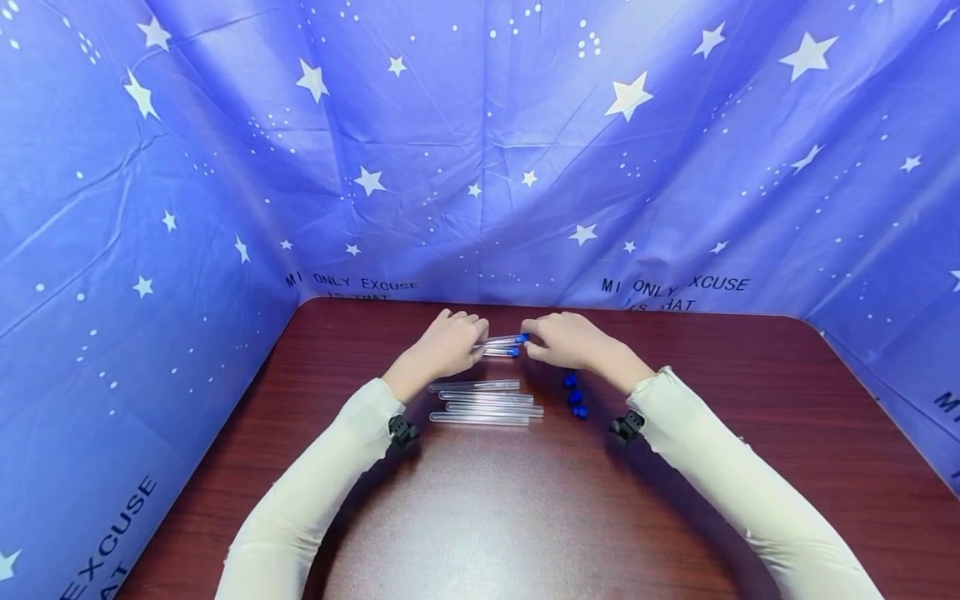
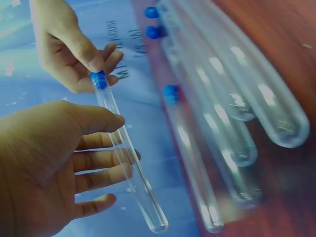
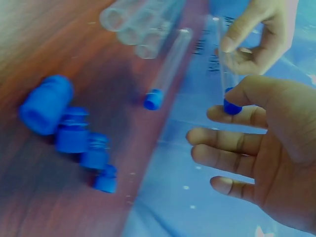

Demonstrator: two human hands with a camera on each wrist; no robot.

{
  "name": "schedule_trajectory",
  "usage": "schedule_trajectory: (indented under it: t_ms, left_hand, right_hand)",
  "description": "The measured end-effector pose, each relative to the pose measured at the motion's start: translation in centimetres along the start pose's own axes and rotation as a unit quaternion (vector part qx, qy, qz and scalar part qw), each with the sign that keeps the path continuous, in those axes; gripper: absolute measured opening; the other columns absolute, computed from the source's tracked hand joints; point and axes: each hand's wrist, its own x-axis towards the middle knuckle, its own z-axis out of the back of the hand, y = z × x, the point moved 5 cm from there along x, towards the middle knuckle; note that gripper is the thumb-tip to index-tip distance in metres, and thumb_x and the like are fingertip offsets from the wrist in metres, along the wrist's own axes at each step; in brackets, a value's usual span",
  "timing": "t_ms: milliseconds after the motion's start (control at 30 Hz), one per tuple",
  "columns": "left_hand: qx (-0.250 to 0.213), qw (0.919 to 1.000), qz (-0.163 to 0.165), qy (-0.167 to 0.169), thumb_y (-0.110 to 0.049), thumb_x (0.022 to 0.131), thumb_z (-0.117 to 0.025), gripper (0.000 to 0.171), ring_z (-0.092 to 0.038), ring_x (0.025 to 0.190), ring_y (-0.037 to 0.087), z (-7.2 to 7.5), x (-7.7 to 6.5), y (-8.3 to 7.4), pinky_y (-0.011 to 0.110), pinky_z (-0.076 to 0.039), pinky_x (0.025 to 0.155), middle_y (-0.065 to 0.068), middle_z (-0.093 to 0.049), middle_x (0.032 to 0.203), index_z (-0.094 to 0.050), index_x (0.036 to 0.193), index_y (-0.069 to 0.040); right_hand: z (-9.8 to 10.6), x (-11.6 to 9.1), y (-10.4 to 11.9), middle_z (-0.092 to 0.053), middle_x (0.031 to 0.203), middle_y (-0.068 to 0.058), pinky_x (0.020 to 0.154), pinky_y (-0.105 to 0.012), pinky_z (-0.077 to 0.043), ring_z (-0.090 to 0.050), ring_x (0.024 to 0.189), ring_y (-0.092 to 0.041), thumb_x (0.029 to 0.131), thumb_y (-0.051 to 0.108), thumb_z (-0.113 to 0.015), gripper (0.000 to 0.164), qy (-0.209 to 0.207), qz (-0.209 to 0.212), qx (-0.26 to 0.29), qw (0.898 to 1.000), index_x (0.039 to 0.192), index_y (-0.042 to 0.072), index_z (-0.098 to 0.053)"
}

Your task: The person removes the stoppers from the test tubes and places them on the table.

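Observation:
A clear test tube [image 2: 148, 205] is gripped between the thumb and fingers of my left hand [image 1: 448, 343], its rounded end pointing left in the head view. At the tube's right end, my right hand [image 1: 567, 340] pinches a blue cap [image 3: 232, 105] with thumb and index finger; the cap sits in the tube's mouth. The other fingers of the right hand are spread apart. Just below the held tube, a second tube [image 2: 190, 155] with a blue cap [image 3: 153, 99] lies on the table.
Several uncapped test tubes [image 1: 480, 419] lie side by side on the brown table [image 1: 480, 517], nearer to me. To their right sit several loose blue caps [image 3: 72, 132] in a row. A blue star-patterned cloth [image 1: 480, 108] hangs behind the table and along its sides.

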Motion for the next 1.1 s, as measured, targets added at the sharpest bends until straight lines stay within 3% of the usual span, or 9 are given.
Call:
schedule_trajectory:
  t_ms: [333, 567, 833, 1100]
  left_hand:
    - [-0.048, 0.9982, 0.014, -0.033, -0.025, 0.099, -0.066, 0.011, -0.065, 0.094, 0.022, 3.8, 0.2, -0.4, 0.044, -0.046, 0.098, 0.0, -0.069, 0.095, -0.064, 0.101, -0.014]
    - [-0.071, 0.9937, 0.014, -0.085, -0.026, 0.098, -0.068, 0.01, -0.063, 0.091, 0.021, 6.4, -0.4, -0.6, 0.045, -0.047, 0.096, 0.0, -0.066, 0.091, -0.067, 0.101, -0.016]
    - [-0.081, 0.9887, 0.005, -0.126, -0.025, 0.097, -0.069, 0.01, -0.062, 0.093, 0.023, 7.4, -0.2, -1.0, 0.045, -0.047, 0.096, 0.001, -0.066, 0.093, -0.068, 0.102, -0.016]
    - [-0.1, 0.9809, -0.001, -0.167, -0.018, 0.095, -0.071, 0.01, -0.062, 0.089, 0.022, 8.1, -0.2, -1.7, 0.044, -0.047, 0.095, 0.001, -0.066, 0.091, -0.068, 0.102, -0.012]
  right_hand:
    - [3.7, -1.8, -0.4, -0.054, 0.068, 0.005, 0.06, -0.034, -0.042, -0.051, 0.061, -0.013, 0.099, 0.025, -0.057, 0.019, -0.019, -0.027, 0.052, 0.998, 0.111, 0.014, -0.065]
    - [5.2, -2.8, 0.2, -0.052, 0.068, 0.004, 0.06, -0.033, -0.039, -0.048, 0.061, -0.013, 0.099, 0.025, -0.056, 0.012, -0.052, -0.026, 0.047, 0.997, 0.098, 0.014, -0.061]
    - [6.1, -4.0, 1.0, -0.059, 0.081, -0.002, 0.072, -0.041, -0.047, -0.055, 0.07, -0.019, 0.099, 0.025, -0.055, 0.022, -0.12, -0.014, -0.006, 0.993, 0.099, 0.008, -0.069]
    - [6.6, -4.9, 1.3, -0.065, 0.086, -0.003, 0.076, -0.043, -0.049, -0.059, 0.074, -0.021, 0.098, 0.022, -0.056, 0.025, -0.141, -0.022, -0.004, 0.99, 0.108, 0.007, -0.072]
